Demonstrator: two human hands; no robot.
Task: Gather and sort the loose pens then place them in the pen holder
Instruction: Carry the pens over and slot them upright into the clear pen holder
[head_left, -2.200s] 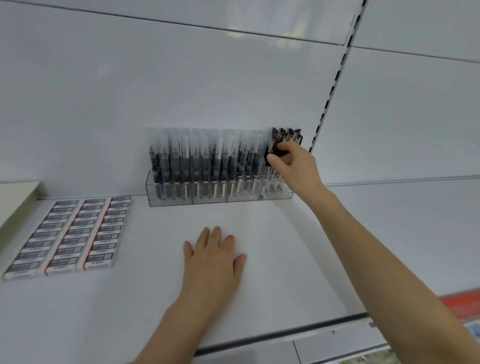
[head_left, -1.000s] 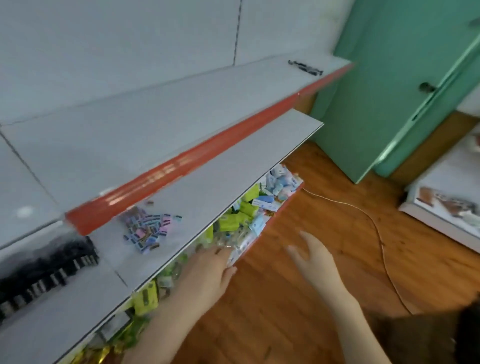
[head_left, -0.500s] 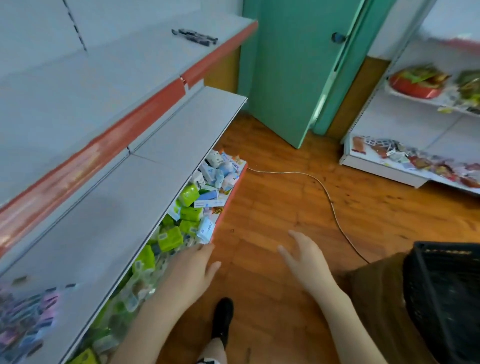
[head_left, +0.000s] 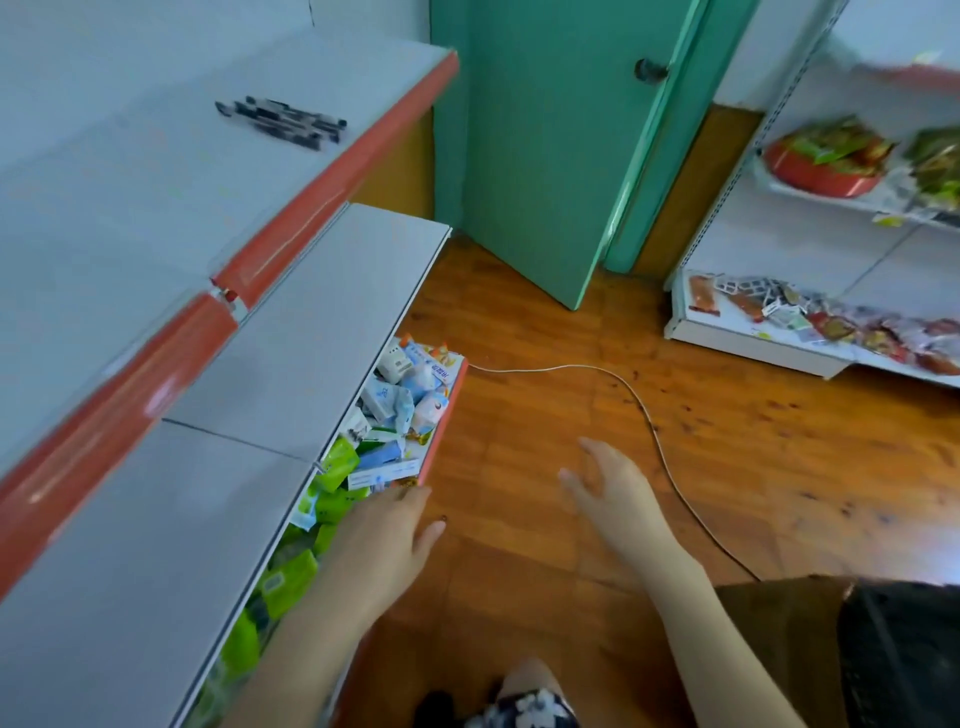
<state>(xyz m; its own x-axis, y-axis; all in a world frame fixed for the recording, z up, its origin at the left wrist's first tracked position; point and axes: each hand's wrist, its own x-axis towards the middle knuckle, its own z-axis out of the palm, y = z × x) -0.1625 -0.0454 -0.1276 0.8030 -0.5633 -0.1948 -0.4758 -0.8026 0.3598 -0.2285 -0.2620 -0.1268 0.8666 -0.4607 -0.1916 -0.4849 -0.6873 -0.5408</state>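
Observation:
Several loose black pens (head_left: 283, 122) lie in a small pile on the upper white shelf (head_left: 156, 171), near its far end and close to the orange front edge. My left hand (head_left: 387, 540) hangs empty with relaxed fingers by the front of the lowest shelf. My right hand (head_left: 618, 496) is empty too, fingers spread over the wooden floor. Both hands are far below and to the right of the pens. The pen holder is out of view.
A bottom shelf bin (head_left: 441, 431) holds green and blue packets. A green door (head_left: 545, 145) stands ahead. A white cable (head_left: 644, 410) runs across the floor. Another rack with snacks (head_left: 831, 322) is at the right. A dark basket (head_left: 904, 660) sits at the lower right.
My view swung from the pen holder rightward along the shelves. My right hand let go of the pens in the holder; both hands dropped low. The loose pens came nearer.

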